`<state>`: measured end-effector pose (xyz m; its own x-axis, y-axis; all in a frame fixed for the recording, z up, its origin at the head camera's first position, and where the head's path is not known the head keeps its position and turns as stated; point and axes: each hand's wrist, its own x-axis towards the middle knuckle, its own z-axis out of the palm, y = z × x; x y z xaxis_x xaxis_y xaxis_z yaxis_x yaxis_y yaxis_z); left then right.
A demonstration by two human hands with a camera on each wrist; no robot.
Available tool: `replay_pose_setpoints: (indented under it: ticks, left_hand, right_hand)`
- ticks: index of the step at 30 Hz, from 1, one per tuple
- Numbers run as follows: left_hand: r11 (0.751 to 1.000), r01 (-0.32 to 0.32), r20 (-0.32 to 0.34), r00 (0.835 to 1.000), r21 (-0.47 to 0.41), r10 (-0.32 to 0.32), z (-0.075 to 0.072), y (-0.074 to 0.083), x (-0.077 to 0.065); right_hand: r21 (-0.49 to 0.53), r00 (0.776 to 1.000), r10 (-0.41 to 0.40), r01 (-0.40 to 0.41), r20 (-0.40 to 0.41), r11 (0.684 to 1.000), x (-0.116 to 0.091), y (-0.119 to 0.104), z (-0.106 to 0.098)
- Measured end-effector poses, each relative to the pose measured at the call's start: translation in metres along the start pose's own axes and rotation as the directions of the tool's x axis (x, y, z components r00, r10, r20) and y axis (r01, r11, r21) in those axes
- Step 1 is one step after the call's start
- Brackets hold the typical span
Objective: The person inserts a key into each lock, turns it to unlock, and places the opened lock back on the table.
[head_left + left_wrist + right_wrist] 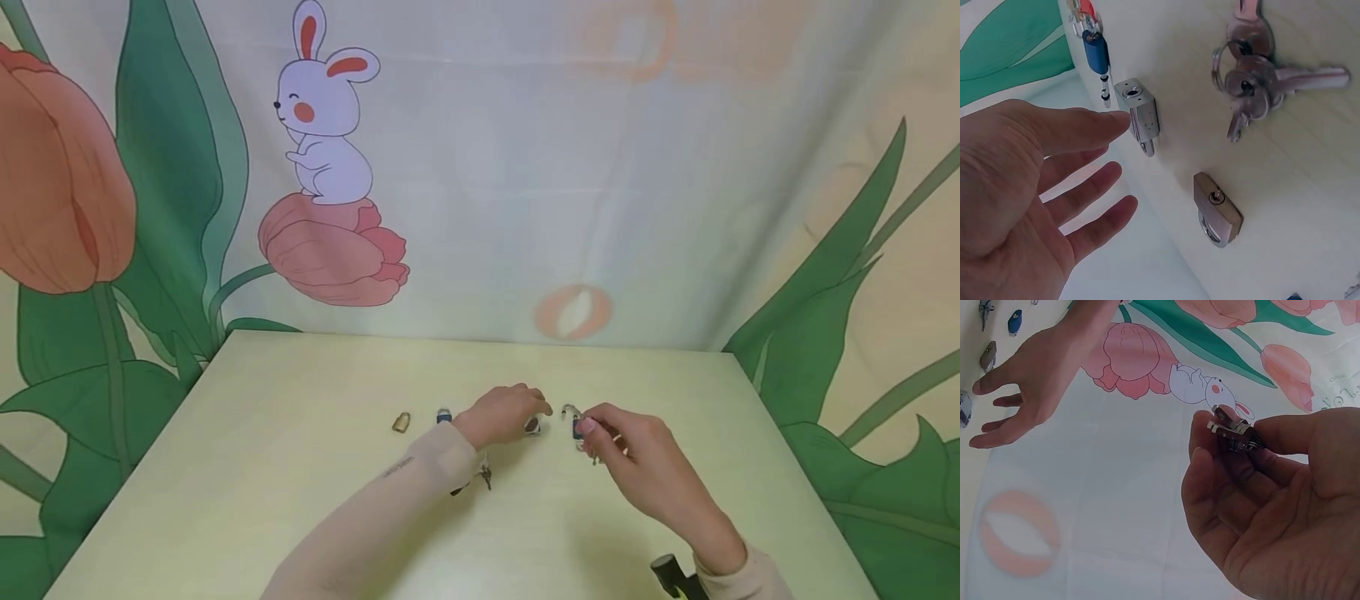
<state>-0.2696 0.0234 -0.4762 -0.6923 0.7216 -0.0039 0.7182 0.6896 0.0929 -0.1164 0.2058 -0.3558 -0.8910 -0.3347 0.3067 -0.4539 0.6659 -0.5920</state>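
My left hand [504, 415] reaches over the table with fingers spread, its thumb tip right at a silver padlock [1141, 111]. Close to it stands a brownish padlock [1217, 209], hidden behind my left hand in the head view. With thumb and fingers my right hand [637, 454] pinches a small blue padlock [577, 428], raised near the silver one. Its shackle [572, 410] stands unlatched. In the right wrist view, the fingers cover much of the padlock's dark metal end [1235, 431].
A brass padlock [401, 422] and another blue padlock [444, 414] lie to the left. A bunch of keys [486, 475] rests below my left wrist. Behind the pale table [300, 367] hangs a printed curtain [480, 167]. A black device [675, 575] sits by my right wrist.
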Motion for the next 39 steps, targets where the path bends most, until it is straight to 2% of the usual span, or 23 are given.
replay_pose_setpoints:
  ticks: [6,18,27,32,39]
  left_hand:
    - [0.999,0.029,0.07,0.997,-0.019,-0.028,0.007,0.004,0.006]
    - [0.999,0.006,0.097,0.995,0.05,-0.011,0.01,-0.001,0.011]
    - [0.997,-0.009,0.06,0.998,0.071,0.005,0.013,0.0,0.008]
    - [0.997,0.002,0.057,0.998,0.081,-0.007,0.015,0.0,0.007]
    - [1.0,-0.011,0.017,1.0,0.024,0.011,0.019,-0.003,0.009]
  right_hand:
    - [0.005,1.0,-0.003,0.003,0.006,1.0,-0.001,0.002,0.0]
    - [0.021,1.0,0.005,-0.005,-0.005,1.0,-0.002,0.005,0.003]
    - [0.012,1.0,-0.011,0.011,-0.014,1.0,-0.002,0.004,0.007]
    - [0.025,1.0,0.001,-0.001,-0.002,1.0,-0.004,0.006,0.007]
    - [0.023,1.0,-0.001,0.001,-0.01,1.0,-0.005,0.007,0.007]
